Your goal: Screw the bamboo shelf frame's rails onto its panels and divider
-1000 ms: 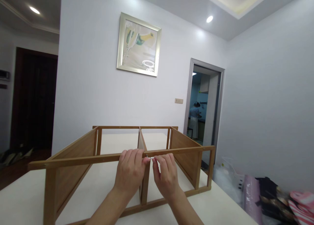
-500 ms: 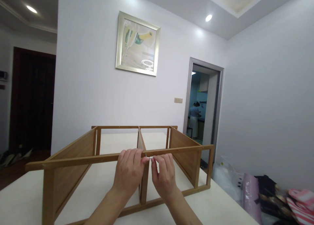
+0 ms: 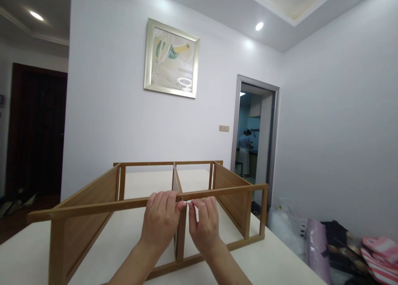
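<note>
A bamboo-coloured wooden shelf frame (image 3: 93, 204) lies on a white table (image 3: 273, 262), with side panels and a middle divider. My left hand (image 3: 160, 222) is closed over the near top rail where it meets the divider. My right hand (image 3: 203, 225) pinches a small L-shaped metal key (image 3: 186, 201) against the rail, just right of the left hand. The key's tip sits at the joint; what it enters is hidden by my fingers.
A framed picture (image 3: 171, 59) hangs on the white wall behind. An open doorway (image 3: 253, 131) at right shows a person standing in a kitchen. Plastic bags and pink and black bundles (image 3: 336, 245) lie beside the table at right. A dark door is at far left.
Both hands stay at the same joint on the rail. The view has shifted slightly, so everything sits a little further left.
</note>
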Motion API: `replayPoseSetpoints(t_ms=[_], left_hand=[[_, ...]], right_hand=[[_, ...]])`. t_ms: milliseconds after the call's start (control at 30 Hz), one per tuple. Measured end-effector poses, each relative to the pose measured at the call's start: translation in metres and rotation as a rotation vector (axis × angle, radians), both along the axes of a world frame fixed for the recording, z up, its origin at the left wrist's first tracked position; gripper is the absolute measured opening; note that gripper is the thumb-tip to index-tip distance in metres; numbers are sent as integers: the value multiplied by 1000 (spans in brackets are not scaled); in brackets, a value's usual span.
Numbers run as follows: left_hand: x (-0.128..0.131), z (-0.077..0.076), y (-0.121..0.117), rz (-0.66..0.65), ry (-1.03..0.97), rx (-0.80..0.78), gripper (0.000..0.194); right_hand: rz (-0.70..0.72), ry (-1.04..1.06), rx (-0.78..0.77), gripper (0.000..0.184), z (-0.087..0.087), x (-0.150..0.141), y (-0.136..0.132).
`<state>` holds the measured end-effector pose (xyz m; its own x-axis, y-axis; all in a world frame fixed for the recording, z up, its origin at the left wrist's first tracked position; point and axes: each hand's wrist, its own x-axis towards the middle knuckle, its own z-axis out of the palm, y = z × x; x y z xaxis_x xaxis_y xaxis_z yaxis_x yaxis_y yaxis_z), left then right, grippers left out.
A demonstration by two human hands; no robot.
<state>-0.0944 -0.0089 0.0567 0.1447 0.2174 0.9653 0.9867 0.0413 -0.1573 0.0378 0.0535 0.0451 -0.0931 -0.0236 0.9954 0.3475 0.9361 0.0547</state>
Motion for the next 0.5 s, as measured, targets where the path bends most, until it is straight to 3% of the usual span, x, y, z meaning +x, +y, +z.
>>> replayPoseSetpoints(t_ms=[200, 400, 500], left_hand=[[-1, -2, 0, 0, -2, 4, 16], [0, 0, -2, -32, -29, -27, 16], [-2, -6, -10, -77, -14, -18, 30]], right_hand=[[-12, -15, 17, 13, -1, 2, 4], [-129, -91, 90, 20, 11, 7, -3], [-107, -79, 61, 24, 15, 7, -6]])
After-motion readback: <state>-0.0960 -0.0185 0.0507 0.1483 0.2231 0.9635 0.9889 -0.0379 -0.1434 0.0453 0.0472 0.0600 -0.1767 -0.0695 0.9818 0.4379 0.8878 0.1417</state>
